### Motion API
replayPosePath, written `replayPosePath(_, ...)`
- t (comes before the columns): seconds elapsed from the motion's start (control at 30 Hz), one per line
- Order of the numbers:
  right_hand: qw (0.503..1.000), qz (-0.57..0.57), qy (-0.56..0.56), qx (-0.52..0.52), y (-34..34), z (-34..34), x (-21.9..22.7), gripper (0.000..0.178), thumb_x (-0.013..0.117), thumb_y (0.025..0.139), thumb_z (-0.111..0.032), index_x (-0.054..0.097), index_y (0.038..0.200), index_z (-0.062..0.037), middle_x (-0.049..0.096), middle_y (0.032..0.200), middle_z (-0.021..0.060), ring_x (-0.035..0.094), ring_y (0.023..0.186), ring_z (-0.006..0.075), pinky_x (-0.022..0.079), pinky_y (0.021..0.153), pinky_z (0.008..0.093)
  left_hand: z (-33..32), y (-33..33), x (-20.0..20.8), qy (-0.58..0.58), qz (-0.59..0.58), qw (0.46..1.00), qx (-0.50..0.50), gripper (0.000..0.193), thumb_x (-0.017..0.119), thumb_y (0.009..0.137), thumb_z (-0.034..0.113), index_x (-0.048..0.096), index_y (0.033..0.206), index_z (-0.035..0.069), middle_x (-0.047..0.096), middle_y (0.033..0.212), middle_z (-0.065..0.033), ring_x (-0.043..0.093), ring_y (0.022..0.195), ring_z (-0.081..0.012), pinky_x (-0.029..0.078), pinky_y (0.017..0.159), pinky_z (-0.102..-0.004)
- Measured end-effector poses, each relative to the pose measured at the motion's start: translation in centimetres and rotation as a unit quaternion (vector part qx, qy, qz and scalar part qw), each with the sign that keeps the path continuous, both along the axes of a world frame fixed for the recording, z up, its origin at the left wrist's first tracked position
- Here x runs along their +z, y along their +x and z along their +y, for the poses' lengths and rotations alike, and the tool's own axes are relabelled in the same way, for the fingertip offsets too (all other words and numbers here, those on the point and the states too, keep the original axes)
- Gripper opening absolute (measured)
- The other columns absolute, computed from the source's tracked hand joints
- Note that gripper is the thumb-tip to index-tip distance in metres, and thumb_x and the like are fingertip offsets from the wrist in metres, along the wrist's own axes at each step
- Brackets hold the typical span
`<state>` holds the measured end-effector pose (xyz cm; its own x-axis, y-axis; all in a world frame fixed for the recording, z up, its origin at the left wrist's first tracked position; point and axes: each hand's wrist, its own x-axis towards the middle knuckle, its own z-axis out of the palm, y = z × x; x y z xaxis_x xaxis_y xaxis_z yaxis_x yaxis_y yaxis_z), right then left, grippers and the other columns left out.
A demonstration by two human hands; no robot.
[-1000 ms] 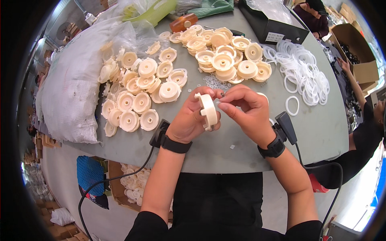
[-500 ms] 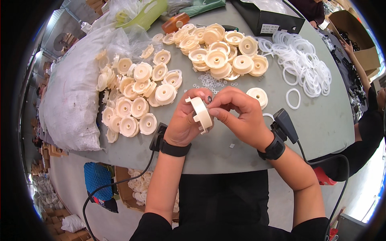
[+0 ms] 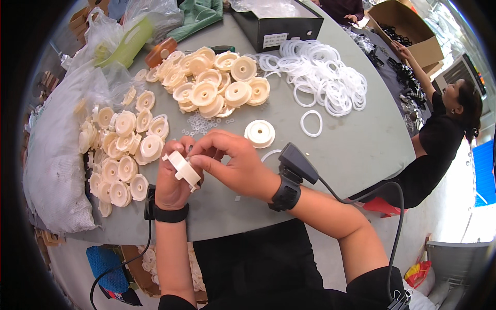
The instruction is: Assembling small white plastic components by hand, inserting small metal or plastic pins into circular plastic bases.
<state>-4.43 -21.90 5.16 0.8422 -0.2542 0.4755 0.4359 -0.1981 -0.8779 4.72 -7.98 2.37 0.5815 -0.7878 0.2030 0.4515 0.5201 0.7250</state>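
My left hand (image 3: 172, 187) grips a cream round plastic part (image 3: 184, 169) with small tabs on its rim, held up on edge above the table. My right hand (image 3: 232, 163) is closed in a pinch at the part's far side, thumb and forefinger together. What lies between those fingertips, if anything, is too small to make out. Just beyond both hands lie many tiny translucent washers (image 3: 202, 124). A single cream wheel-shaped part (image 3: 260, 134) lies flat beyond my right hand, with a white ring (image 3: 270, 154) partly hidden near my right wrist.
Heaps of cream wheel parts (image 3: 120, 192) lie left and farther back (image 3: 204, 93). White rings (image 3: 330, 77) are piled at the back right, near a black box (image 3: 276, 31). A white sack (image 3: 57, 165) borders the left. Cables run from both wrists. Another person (image 3: 439, 129) sits at right.
The view has swung to the right, so the table and hands appear farther left. Both hands stay at the cream part, the right still pinching beside it.
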Motion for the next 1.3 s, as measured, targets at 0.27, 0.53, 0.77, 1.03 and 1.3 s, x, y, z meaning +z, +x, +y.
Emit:
replayPosePath(0.27, 0.991, 0.070, 0.090, 0.066, -0.1, 0.0, -0.1, 0.012, 0.063, 0.086, -0.011, 0.062, 0.093, -0.0010, 0.062, 0.083, 0.0022, 0.057, 0.069, 0.0058, 0.046, 0.062, 0.0207, 0.1, -0.1, -0.1, -0.001, -0.014, 1.000, 0.012, 0.039, 0.072, 0.078, 0.022, 0.050, 0.109, 0.012, 0.044, 0.098, -0.0019, 0.056, 0.075, -0.0121, 0.049, 0.048, -0.0207)
replayPosePath(0.53, 0.982, 0.101, 0.120, 0.102, 0.1, -0.5, -0.1, 0.012, 0.062, 0.087, -0.011, 0.060, 0.093, -0.0007, 0.063, 0.083, 0.0018, 0.057, 0.069, 0.0053, 0.047, 0.062, 0.0213, -0.3, -0.2, 0.2, 0.004, 0.001, 0.999, 0.031, 0.035, 0.071, 0.079, 0.017, 0.051, 0.107, 0.012, 0.045, 0.092, -0.0019, 0.056, 0.069, -0.0139, 0.049, 0.049, -0.0229)
replayPosePath(0.77, 0.996, -0.042, -0.079, 0.016, -0.2, 0.0, 0.2, 0.010, 0.061, 0.082, -0.006, 0.055, 0.089, -0.0039, 0.053, 0.079, 0.0077, 0.054, 0.065, 0.0199, 0.044, 0.058, 0.0286, -0.2, -0.1, -0.5, -0.025, -0.022, 0.999, 0.031, 0.015, 0.056, 0.089, 0.014, 0.050, 0.102, 0.013, 0.043, 0.089, -0.0031, 0.054, 0.075, -0.0158, 0.053, 0.048, -0.0260)
replayPosePath(1.03, 0.980, -0.070, -0.185, -0.027, -0.1, 0.4, 0.3, 0.014, 0.061, 0.080, -0.001, 0.053, 0.091, -0.0031, 0.053, 0.081, 0.0119, 0.055, 0.069, 0.0279, 0.045, 0.060, 0.0343, 0.2, 0.2, 0.1, -0.041, -0.023, 0.999, 0.014, 0.012, 0.051, 0.092, 0.015, 0.050, 0.103, 0.014, 0.043, 0.089, -0.0047, 0.054, 0.075, -0.0173, 0.057, 0.053, -0.0293)
replayPosePath(1.3, 0.995, -0.037, -0.087, 0.022, -0.1, 0.9, -0.1, 0.014, 0.059, 0.083, -0.001, 0.057, 0.096, -0.0022, 0.056, 0.084, 0.0106, 0.057, 0.069, 0.0223, 0.045, 0.061, 0.0303, 0.8, 0.4, -0.2, -0.055, 0.024, 0.998, -0.009, 0.018, 0.057, 0.089, 0.014, 0.052, 0.106, 0.016, 0.042, 0.093, -0.0046, 0.054, 0.082, -0.0181, 0.056, 0.060, -0.0313)
